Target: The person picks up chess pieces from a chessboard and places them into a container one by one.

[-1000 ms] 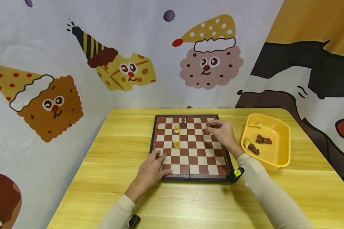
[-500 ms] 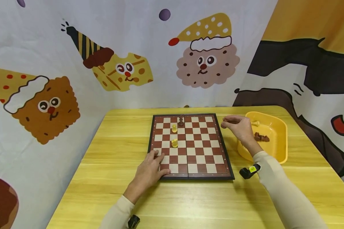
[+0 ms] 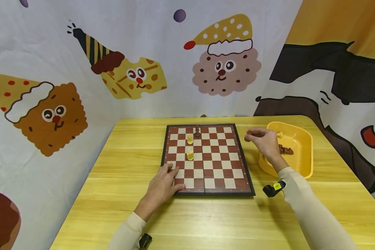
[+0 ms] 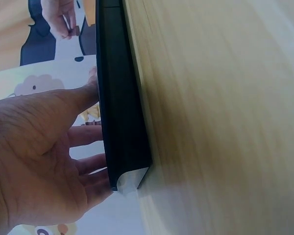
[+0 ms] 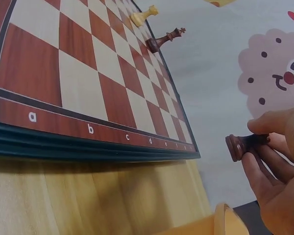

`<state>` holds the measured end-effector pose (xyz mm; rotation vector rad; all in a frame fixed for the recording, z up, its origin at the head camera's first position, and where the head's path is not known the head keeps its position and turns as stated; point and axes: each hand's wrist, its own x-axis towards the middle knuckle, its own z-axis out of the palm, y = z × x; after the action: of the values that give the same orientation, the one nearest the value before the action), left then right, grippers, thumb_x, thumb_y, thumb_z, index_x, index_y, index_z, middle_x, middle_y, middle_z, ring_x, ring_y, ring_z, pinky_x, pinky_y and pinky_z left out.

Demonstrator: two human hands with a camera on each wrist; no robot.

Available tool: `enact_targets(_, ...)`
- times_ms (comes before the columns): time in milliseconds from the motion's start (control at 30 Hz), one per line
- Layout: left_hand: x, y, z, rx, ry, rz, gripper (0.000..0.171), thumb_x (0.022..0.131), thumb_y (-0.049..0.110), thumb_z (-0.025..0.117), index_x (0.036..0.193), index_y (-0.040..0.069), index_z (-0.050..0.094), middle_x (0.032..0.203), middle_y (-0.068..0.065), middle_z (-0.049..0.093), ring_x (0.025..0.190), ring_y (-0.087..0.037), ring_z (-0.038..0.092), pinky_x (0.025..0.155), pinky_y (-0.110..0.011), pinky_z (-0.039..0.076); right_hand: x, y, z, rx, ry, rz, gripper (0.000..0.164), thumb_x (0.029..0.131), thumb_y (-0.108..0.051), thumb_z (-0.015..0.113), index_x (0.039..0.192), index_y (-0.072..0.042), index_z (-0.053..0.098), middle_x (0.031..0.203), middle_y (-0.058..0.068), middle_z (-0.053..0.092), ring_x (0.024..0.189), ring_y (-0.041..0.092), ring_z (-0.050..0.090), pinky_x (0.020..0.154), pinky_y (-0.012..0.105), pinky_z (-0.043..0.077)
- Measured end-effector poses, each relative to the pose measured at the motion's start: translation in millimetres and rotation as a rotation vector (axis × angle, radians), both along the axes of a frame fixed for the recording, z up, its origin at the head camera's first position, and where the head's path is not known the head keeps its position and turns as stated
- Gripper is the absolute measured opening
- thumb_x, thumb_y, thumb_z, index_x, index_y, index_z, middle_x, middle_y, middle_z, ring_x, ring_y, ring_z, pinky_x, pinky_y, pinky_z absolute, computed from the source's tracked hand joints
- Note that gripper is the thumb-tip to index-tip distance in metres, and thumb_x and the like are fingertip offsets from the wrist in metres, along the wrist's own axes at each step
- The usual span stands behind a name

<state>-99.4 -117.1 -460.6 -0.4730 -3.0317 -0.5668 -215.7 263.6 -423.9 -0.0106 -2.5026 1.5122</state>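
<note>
My right hand [image 3: 265,144] pinches a dark brown chess piece [image 5: 238,147] between thumb and fingers. It hovers right of the chessboard [image 3: 220,165], beside the yellow bin. The piece's round base shows in the right wrist view, while its top is hidden by the fingers. My left hand [image 3: 163,184] rests on the board's near left corner with relaxed fingers. On the board stand a dark brown king [image 5: 166,39] at the far edge, a pale yellow rook [image 3: 190,140] close to it, and a yellow knight [image 3: 190,156] nearer to me.
The yellow plastic bin [image 3: 309,152] at the right holds dark brown pieces [image 3: 286,150] and a pale yellow piece [image 3: 279,134]. Board and bin share a wooden table [image 3: 106,194]. A cartoon-printed curtain [image 3: 175,86] hangs right behind the table.
My right hand has moved right, from over the board's far right squares to beside the bin, still pinching the brown piece. The left hand has stayed on the board corner.
</note>
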Motion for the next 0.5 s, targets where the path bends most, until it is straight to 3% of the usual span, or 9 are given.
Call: enact_targets(500,-0.3,0.1,-0.3,0.0,-0.01,0.0,0.071,0.088,0.045,0.079,0.14,0.001,0.06,0.144,-0.02,0.047,0.132,-0.036,0.045,0.093,-0.052,0.053,0.2,6.4,-3.8,0.043,-0.013,0.001,0.032,0.096,-0.021,0.074,0.118,0.002,0.073,0.11,0.02,0.073,0.085,0.015,0.072,0.072,0.014,0.052)
